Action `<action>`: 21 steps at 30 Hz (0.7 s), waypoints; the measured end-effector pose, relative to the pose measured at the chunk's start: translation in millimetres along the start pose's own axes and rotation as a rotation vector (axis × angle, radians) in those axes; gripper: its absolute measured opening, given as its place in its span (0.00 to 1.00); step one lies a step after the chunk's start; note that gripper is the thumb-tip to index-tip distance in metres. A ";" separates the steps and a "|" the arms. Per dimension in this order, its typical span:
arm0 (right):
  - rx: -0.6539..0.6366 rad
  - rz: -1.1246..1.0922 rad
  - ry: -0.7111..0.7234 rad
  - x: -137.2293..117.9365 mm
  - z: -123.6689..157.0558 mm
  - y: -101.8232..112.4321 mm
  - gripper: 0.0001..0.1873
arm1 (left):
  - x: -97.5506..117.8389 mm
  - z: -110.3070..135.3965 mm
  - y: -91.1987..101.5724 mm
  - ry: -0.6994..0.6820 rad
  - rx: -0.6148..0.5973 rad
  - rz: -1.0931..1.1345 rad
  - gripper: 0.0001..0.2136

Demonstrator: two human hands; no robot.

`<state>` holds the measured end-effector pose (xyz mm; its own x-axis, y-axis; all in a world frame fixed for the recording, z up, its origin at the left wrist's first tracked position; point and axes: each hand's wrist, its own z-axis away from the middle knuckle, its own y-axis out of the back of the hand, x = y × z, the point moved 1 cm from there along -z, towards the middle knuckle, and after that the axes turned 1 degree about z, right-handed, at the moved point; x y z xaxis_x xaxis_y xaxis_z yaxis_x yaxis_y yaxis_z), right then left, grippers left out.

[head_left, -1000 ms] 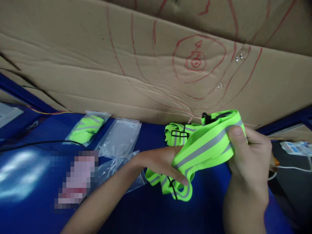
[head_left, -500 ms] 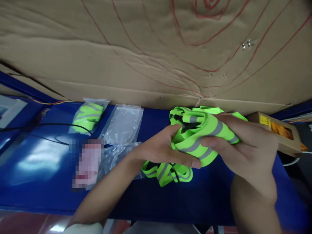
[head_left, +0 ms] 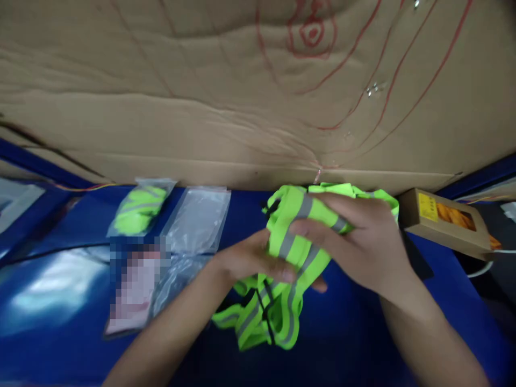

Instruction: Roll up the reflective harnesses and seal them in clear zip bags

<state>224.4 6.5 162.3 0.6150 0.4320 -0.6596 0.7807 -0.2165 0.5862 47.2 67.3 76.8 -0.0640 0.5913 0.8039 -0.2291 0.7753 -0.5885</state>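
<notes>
Both of my hands hold a neon green reflective strap vest (head_left: 282, 252) with grey stripes and black buckles, just above the blue table (head_left: 363, 344). My right hand (head_left: 355, 242) lies over the bundled upper part with its fingers curled round it. My left hand (head_left: 250, 260) grips the bundle from the left and below. Loose loops of the strap hang down onto the table in front of my left wrist.
A sheet of brown cardboard (head_left: 201, 107) with red pen lines stands behind the table. At the left lie a clear bag with a packed green vest (head_left: 139, 209), empty clear bags (head_left: 197, 220) and a blurred-out card (head_left: 137, 285). A small cardboard box (head_left: 447, 220) sits at the right.
My hands have bunched the strap together and moved it slightly left and down. The right hand now covers the bundle from above. The camera view has shifted and is smeared by motion.
</notes>
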 end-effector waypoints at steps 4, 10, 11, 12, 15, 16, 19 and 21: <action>-0.143 -0.042 0.066 24.1 -3.9 -5.3 0.14 | -18.9 0.0 14.7 0.081 0.002 -0.015 0.20; -0.013 -0.318 -0.180 57.3 31.4 -23.8 0.12 | -8.7 -3.1 17.5 0.196 0.019 -0.217 0.16; 0.015 -0.349 -0.241 61.3 39.5 -27.0 0.14 | -7.3 -4.6 14.8 0.206 0.029 -0.266 0.16; 0.041 -0.377 -0.293 64.3 46.7 -29.3 0.15 | -6.9 -6.3 11.3 0.215 0.042 -0.308 0.16; 0.063 -0.489 -0.423 67.8 58.3 -29.4 0.20 | -11.0 -11.3 -0.1 0.193 0.094 -0.326 0.19; 0.059 -0.539 -0.465 68.0 58.1 -27.6 0.21 | -13.6 -12.9 -2.9 0.172 0.114 -0.311 0.20; 0.052 -0.731 -0.597 68.7 48.8 -20.5 0.25 | -23.2 -16.6 -5.9 0.138 0.179 -0.307 0.22; 0.025 -0.866 -0.696 70.6 42.3 -19.1 0.25 | -30.8 -19.1 -4.2 0.137 0.214 -0.300 0.21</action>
<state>257.5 4.0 84.7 -0.2177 -0.1382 -0.9662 0.9736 -0.1001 -0.2051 68.7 50.1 52.9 0.1632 0.3811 0.9100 -0.4162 0.8629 -0.2867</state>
